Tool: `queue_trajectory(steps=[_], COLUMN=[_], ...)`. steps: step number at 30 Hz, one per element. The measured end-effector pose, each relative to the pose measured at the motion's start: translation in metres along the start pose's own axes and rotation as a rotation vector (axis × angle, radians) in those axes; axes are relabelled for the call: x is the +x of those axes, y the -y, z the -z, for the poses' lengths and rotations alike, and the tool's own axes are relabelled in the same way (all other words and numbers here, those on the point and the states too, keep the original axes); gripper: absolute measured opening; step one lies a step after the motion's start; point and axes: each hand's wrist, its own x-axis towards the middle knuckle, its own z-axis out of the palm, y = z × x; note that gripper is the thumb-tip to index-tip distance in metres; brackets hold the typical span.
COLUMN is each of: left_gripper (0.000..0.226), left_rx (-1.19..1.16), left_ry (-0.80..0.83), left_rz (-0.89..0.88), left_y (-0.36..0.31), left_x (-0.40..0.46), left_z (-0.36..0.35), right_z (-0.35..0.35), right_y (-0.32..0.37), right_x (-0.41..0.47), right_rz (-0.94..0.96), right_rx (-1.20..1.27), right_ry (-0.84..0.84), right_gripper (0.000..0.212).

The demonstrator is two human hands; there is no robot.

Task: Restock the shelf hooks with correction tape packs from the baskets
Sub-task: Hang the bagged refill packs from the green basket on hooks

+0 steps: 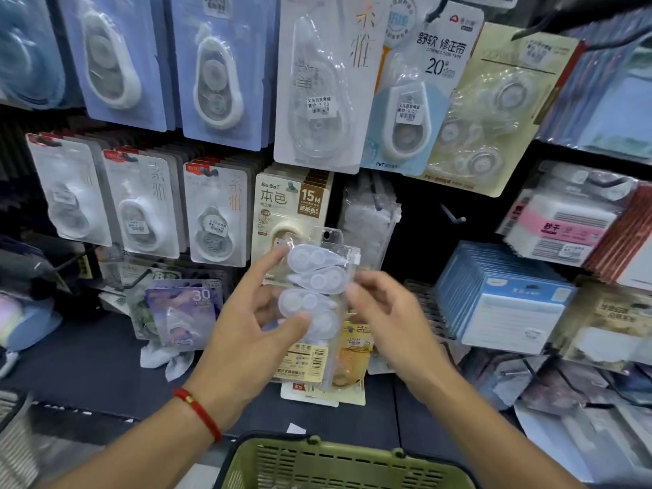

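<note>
From my head view, my left hand (247, 312) pinches the clear pack (315, 294) of four tapes, thumb low and fingers up its left edge; my right hand (381, 312) is blurred at its right edge, so I cannot tell its grip. The slick plastic could slip, and its hang hole (327, 235) could miss the bare hook (455, 217), which sits well right. The BoBo pack (289, 213) and a clear bag (370, 220) crowd behind; the green basket (338, 460) waits below.
</note>
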Motion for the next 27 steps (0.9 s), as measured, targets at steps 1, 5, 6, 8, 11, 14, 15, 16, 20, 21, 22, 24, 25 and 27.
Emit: queue_trajectory(steps=[1,5,6,8,11,14,15,16,20,21,22,24,25,27], left_gripper=[0.083,0.075,0.075,0.077,0.077,0.069,0.066,0.065,0.065,0.065,0.065,0.065,0.065,0.065], left_rx=[-0.008,-0.021,-0.009,0.02,-0.017,-0.071,-0.08,-0.086,-0.043,-0.031,-0.023,-0.02,-0.02,-0.015], left_ry=[0.021,0.043,0.056,0.103,0.147,0.152,0.15,0.145,0.133,0.138,0.143,0.149,0.143,0.126], left_rz=[-0.012,-0.047,-0.047,-0.024,0.008,0.002,0.001,0.006,-0.003,-0.014,-0.021,-0.023,-0.02,0.001], left_y=[0.001,0.004,0.005,0.007,0.009,0.007,0.006,0.006,0.003,0.003,0.003,0.004,0.005,0.006], left_x=[-0.001,-0.002,-0.001,-0.001,-0.003,-0.003,-0.003,-0.003,-0.004,-0.004,-0.005,-0.004,-0.004,-0.002], left_z=[-0.003,-0.012,-0.013,-0.016,-0.022,-0.029,-0.031,-0.033,-0.032,-0.031,-0.03,-0.029,-0.029,-0.03], right_z=[-0.005,-0.012,-0.011,-0.006,0.002,0.01,0.013,0.015,0.019,0.018,0.018,0.017,0.016,0.016], right_y=[0.001,0.004,0.005,0.006,0.009,0.016,0.018,0.02,0.021,0.021,0.02,0.021,0.022,0.021], right_x=[-0.004,-0.01,-0.009,-0.007,-0.001,0.008,0.011,0.013,0.018,0.018,0.017,0.015,0.015,0.014], right_rz=[0.015,0.064,0.07,0.073,0.052,0.022,0.009,-0.004,-0.056,-0.062,-0.062,-0.062,-0.063,-0.064], right_rx=[0.031,0.155,0.169,0.196,0.269,0.318,0.315,0.302,0.316,0.32,0.315,0.313,0.321,0.3], right_ry=[0.078,0.025,-0.019,-0.101,-0.189,-0.233,-0.237,-0.236,-0.198,-0.201,-0.208,-0.223,-0.228,-0.241], right_gripper=[0.022,0.02,0.019,0.019,0.021,0.019,0.02,0.021,0.015,0.015,0.016,0.018,0.016,0.014])
